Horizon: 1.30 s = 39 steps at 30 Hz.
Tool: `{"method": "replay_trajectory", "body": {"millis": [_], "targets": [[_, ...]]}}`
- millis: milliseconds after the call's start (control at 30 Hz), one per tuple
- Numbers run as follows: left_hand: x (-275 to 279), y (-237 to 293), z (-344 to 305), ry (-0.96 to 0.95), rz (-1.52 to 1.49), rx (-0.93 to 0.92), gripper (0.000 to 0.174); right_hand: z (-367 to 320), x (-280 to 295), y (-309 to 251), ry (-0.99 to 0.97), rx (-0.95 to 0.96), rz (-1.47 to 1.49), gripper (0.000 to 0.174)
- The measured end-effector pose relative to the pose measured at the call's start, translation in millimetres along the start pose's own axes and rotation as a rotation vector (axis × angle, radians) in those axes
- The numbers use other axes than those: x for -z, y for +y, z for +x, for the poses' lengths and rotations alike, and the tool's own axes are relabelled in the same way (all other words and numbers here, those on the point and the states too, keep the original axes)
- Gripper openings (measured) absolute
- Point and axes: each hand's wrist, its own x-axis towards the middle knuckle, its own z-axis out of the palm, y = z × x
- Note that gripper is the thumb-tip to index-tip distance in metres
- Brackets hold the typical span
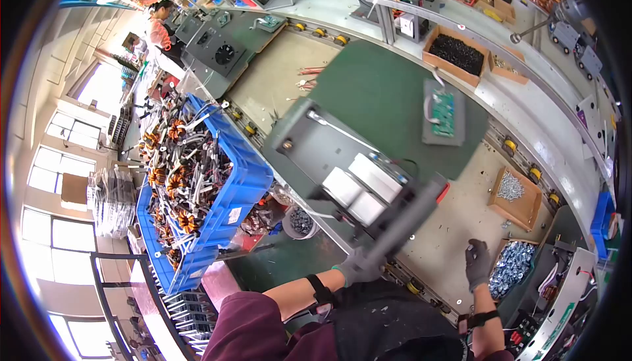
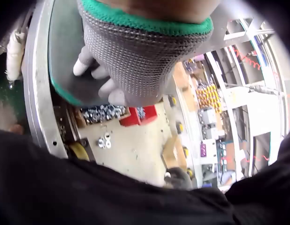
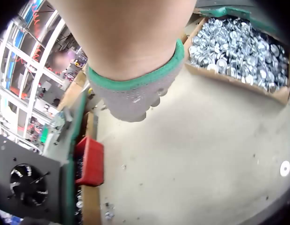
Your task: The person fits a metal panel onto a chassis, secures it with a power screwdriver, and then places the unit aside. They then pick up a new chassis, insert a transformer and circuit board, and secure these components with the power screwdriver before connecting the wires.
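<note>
A grey metal chassis [image 1: 316, 142] lies tilted across the green board [image 1: 368, 71], with white rectangular blocks [image 1: 373, 176] inside it. The dark end panel [image 1: 409, 219] of this chassis is blurred in the head view. My gloved left hand [image 1: 361, 267] grips the near end of that panel; in the left wrist view its light fingertips [image 2: 118, 97] bend over a dark surface. Held above the bench, my gloved right hand [image 1: 477, 265] has loosely curled fingers and nothing visible in them. It is beside a box of shiny metal washers [image 3: 238, 54].
A blue crate [image 1: 230, 206] heaped with wired coils stands at the left. A circuit board [image 1: 444, 114] lies on the green board. Farther right is a small screw box [image 1: 526, 206]; a box of black parts [image 1: 455, 55] sits on the shelf. Another person [image 1: 160, 35] stands far left.
</note>
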Motion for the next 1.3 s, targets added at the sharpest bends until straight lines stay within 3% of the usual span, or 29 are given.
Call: {"method": "replay_trajectory", "body": {"millis": [67, 100, 167, 233, 267, 333, 367, 400, 467, 567, 667, 700, 833, 867, 933, 1033, 1067, 1100, 1133, 1167, 1200, 1233, 1300], "targets": [[37.1, 23.4, -8.2, -0.512, -0.281, 0.128, 0.031, -27.8, -7.2, -24.6, -0.023, -0.08, 0.268, 0.024], [39.2, 21.2, -11.4, -0.51, -0.275, 0.123, 0.031, -44.2, -12.0, -19.1, -0.123, -0.218, 0.482, 0.021], [42.0, 13.1, -19.8, -0.536, -0.221, 0.142, 0.034, -71.6, -24.1, -25.0, -0.084, -0.289, 0.643, 0.022], [50.1, -7.3, -23.6, -0.529, -0.142, 0.164, 0.03, -69.9, -41.1, -27.0, -0.038, -0.31, 0.638, 0.022], [62.5, -16.9, -23.8, -0.504, -0.199, 0.128, 0.029, -136.1, -44.3, -2.4, 0.004, -0.324, 0.629, 0.022], [86.2, -36.2, -17.6, -0.491, -0.248, 0.074, 0.029, -273.3, -29.1, 103.1, 0.093, -0.352, 0.611, 0.022], [93.1, -50.3, -11.8, -0.497, -0.242, 0.063, 0.029, -327.5, -20.0, 152.7, 0.141, -0.368, 0.6, 0.022], [97.3, -67.7, -4.0, -0.451, -0.236, 0.002, 0.03, -353.7, -19.6, 167.3, 0.191, -0.389, 0.589, 0.022], [125.4, -89.3, 21.7, -0.348, -0.266, -0.048, 0.032, -256.6, -30.8, 107.6, 0.3, -0.422, 0.559, 0.023], [181.5, -119.9, 62.2, -0.312, -0.434, 0.09, 0.036, -325.3, 0.9, 165.9, 0.447, -0.497, 0.503, 0.023], [221.2, -182.1, 125.6, -0.154, -0.317, 0.097, 0.036, -420.4, 21.1, 220.0, 0.598, -0.558, 0.443, 0.023], [227.5, -209.8, 152.5, -0.097, -0.229, 0.086, 0.035, -428.5, 15.8, 211.0, 0.647, -0.577, 0.424, 0.023], [262.5, -273.6, 254.2, 0.107, 0.091, 0.521, 0.033, -437.1, -14.8, 146.5, 0.852, -0.682, 0.339, 0.023], [261.2, -289.4, 278.2, 0.088, 0.093, 0.497, 0.033, -439.9, -22.9, 126.2, 0.906, -0.713, 0.314, 0.023], [253.6, -310.6, 318.4, -0.011, 0.247, 0.664, 0.033, -442.8, -32.4, 86.0, 1.011, -0.77, 0.252, 0.023], [250.2, -313.3, 348.3, -0.044, 0.22, 0.734, 0.031, -422.2, -36.1, 26.1, 1.155, -0.837, 0.146, 0.023], [247.9, -315.5, 356.0, -0.047, 0.221, 0.745, 0.029, -361.7, -45.4, -66.9, 1.168, -0.846, 0.13, 0.023], [243.6, -320.6, 363.1, -0.057, 0.217, 0.728, 0.029, -290.7, -53.8, -154.3, 1.036, -1.083, 0.416, 0.036], [237.2, -327.6, 369.4, -0.059, 0.23, 0.728, 0.028, -253.4, -62.9, -195.9, 0.978, -1.083, 0.39, 0.027], [232.7, -331.2, 374.2, -0.057, 0.241, 0.73, 0.028, -207.3, -68.8, -236.2, 1.028, -1.218, 0.457, 0.025], [235.7, -328.2, 373.3, -0.035, 0.216, 0.716, 0.029, -249.4, -82.8, -205.2, 0.9, -1.237, 0.565, 0.029], [239.7, -323.5, 372.1, -0.036, 0.211, 0.713, 0.029, -248.9, -92.2, -201.2, 0.77, -1.232, 0.494, 0.036], [246.0, -318.7, 364.6, 0.06, 0.143, 0.67, 0.03, -216.2, -108.8, -208.3, 0.725, -0.965, 0.309, 0.044]]}}
